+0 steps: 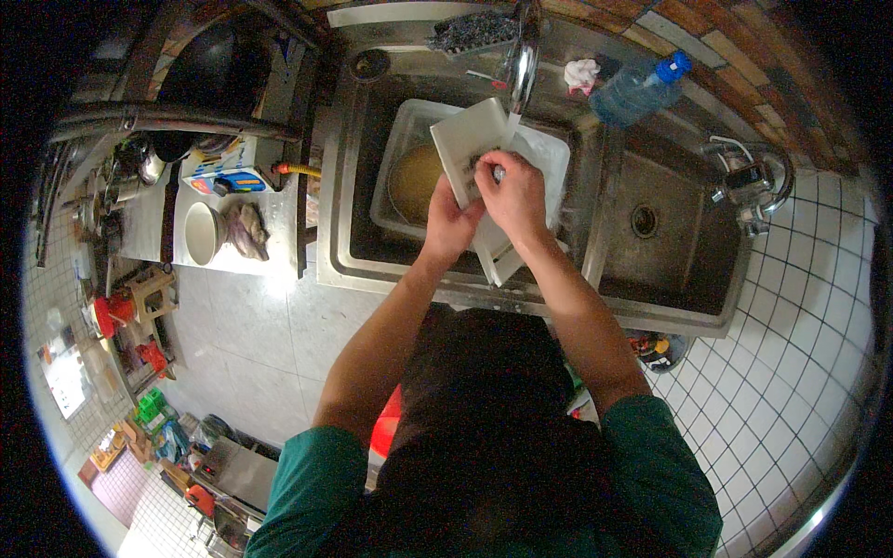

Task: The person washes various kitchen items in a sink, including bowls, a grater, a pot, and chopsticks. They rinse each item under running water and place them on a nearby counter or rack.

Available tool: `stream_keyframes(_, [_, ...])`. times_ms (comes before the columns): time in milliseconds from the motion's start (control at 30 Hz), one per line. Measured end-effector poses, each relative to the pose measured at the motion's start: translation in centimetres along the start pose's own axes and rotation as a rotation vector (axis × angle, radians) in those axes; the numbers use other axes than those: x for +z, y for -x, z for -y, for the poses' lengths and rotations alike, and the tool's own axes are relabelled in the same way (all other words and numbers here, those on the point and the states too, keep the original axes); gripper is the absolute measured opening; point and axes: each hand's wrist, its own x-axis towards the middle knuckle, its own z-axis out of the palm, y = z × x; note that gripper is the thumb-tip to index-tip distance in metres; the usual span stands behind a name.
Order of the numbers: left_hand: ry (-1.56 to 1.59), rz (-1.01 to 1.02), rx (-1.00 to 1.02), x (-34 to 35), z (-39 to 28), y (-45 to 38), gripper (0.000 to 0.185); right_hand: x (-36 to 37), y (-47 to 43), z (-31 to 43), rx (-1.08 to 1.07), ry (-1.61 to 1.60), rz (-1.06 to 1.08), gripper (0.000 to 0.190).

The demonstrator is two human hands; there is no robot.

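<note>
Over the left basin of a steel double sink point(335, 261), my left hand point(450, 220) grips a long white rectangular plate or tray point(478, 129), held tilted below a chrome faucet point(524, 66). My right hand point(513, 192) presses its bent fingers on the same white piece; a small shiny, greyish thing shows at the fingertips, perhaps a steel scourer. Under both hands a translucent plastic tub point(396, 132) stands in the basin, with a round vessel of yellowish liquid point(416, 183) at its left. Another white piece point(499, 265) lies slanted below my hands, its lower end near the sink's front edge.
A water bottle with a blue cap point(631, 91) and a crumpled cloth point(581, 73) lie behind the sink. Dark scouring material point(474, 33) sits at the back ledge. A second faucet point(753, 178) stands right. Left, a counter holds a white bowl point(204, 234) and a rag point(245, 230).
</note>
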Motion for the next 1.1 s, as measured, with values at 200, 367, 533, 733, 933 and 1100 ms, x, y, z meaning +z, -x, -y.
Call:
stream_keyframes(200, [-0.011, -0.008, 0.043, 0.5, -0.1, -0.5, 0.05, 0.2, -1.0, 0.4, 0.012, -0.049, -0.106, 0.014])
stream_keyframes(367, [-0.004, -0.01, -0.001, 0.4, 0.1, -0.6, 0.049, 0.3, -0.2, -0.7, 0.029, -0.044, -0.036, 0.015])
stream_keyframes(533, [-0.08, -0.006, 0.056, 0.5, 0.8, -0.9, 0.049, 0.2, -0.9, -0.3, -0.032, -0.049, -0.078, 0.014])
stream_keyframes(733, [0.14, -0.009, -0.095, -0.2, -0.2, -1.8, 0.045, -1.5, 0.4, -3.9, -0.101, 0.028, -0.083, 0.011])
stream_keyframes(933, [0.412, -0.028, -0.287, -0.2, 0.5, -1.8, 0.038, -4.3, 2.0, -3.6, -0.403, 0.289, -0.091, 0.022])
stream_keyframes(1100, [0.515, 0.0, -0.316, 0.2, 0.8, -1.5, 0.037, -4.3, 2.0, -5.1, -0.362, 0.187, 0.034, 0.019])
